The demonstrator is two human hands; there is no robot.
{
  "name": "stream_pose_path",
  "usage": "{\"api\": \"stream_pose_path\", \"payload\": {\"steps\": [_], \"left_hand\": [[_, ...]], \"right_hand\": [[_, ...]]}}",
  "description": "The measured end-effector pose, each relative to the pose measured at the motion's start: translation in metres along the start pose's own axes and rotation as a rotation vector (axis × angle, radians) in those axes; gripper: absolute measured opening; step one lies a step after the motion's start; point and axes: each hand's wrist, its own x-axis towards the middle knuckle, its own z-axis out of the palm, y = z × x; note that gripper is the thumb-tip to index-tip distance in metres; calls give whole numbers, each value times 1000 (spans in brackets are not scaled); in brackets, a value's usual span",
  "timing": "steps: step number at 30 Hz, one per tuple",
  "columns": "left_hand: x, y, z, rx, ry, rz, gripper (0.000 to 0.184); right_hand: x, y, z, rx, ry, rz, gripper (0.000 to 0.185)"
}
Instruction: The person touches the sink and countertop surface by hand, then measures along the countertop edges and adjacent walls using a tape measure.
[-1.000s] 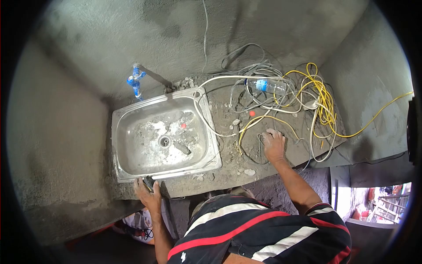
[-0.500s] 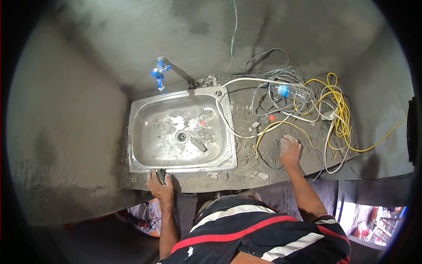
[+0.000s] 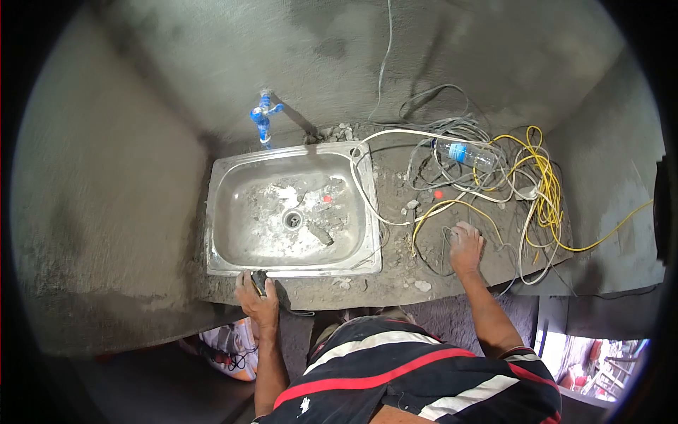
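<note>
My left hand is at the front rim of the steel sink, its fingers closed on a small black item with a yellow edge that looks like a tape measure. A dark strap trails along the counter beside that hand. My right hand lies on the dusty counter, palm down with fingers stretched forward, gripping nothing visible. A thin grey wire and a yellow cable run close to its fingertips. Grey mortar and debris lie in the basin around the drain.
A blue tap sticks out of the plastered wall behind the sink. Tangled white and grey cables, a yellow cable coil and a plastic bottle cover the counter's right side. Rubble sits behind the sink; a bag is below left.
The view has shifted slightly, moving the tap and cables a little down and right in the picture. Both hands keep their places, the left still around the tape measure.
</note>
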Motion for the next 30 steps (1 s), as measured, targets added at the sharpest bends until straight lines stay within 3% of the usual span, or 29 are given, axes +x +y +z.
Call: {"api": "stream_pose_path", "payload": {"steps": [30], "left_hand": [[0, 0, -2, -20, -23, -22, 64]], "right_hand": [[2, -1, -1, -24, -16, -4, 23]]}}
